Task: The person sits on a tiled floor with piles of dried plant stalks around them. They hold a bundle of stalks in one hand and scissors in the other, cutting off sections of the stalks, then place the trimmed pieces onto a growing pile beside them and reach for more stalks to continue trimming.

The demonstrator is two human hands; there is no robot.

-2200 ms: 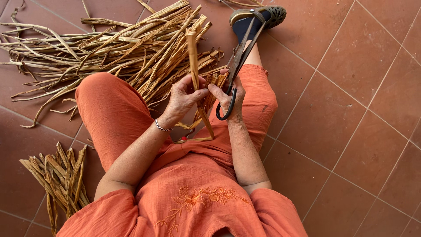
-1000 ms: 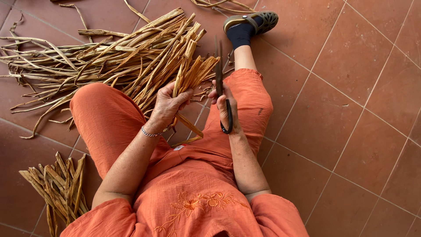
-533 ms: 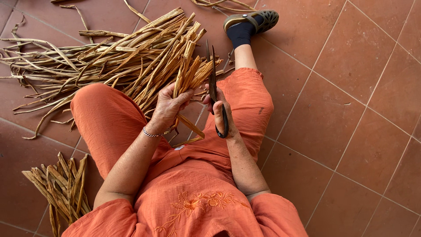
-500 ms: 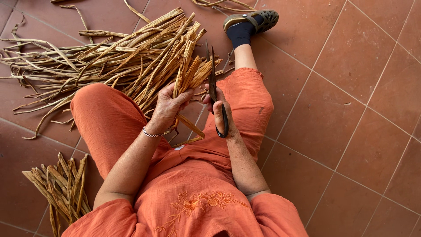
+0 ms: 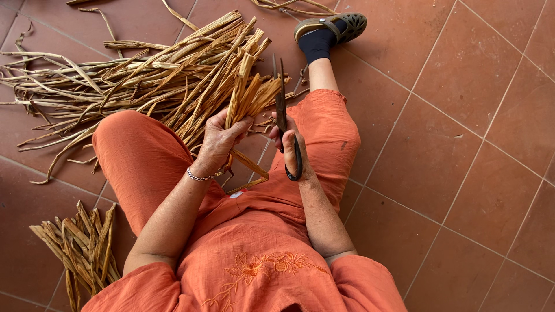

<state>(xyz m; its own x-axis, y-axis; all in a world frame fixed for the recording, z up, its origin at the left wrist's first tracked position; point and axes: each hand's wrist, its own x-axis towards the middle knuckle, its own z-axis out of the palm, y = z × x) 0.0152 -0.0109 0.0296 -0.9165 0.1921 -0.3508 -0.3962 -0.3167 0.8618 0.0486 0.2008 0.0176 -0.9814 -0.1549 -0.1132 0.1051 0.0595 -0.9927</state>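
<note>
Now your big heap of dried leaf strips [image 5: 144, 75] spreads across the tiled floor [image 5: 462, 144] beyond your knees. Your left hand [image 5: 219, 141] grips a bunch of strips [image 5: 245, 95], lifted and fanned more than moments ago. Your right hand [image 5: 292, 147], closed on the scissors [image 5: 282, 110], has swung them upright beside it, blades nearly shut. A smaller cut bundle [image 5: 81, 242] lies at your left.
</note>
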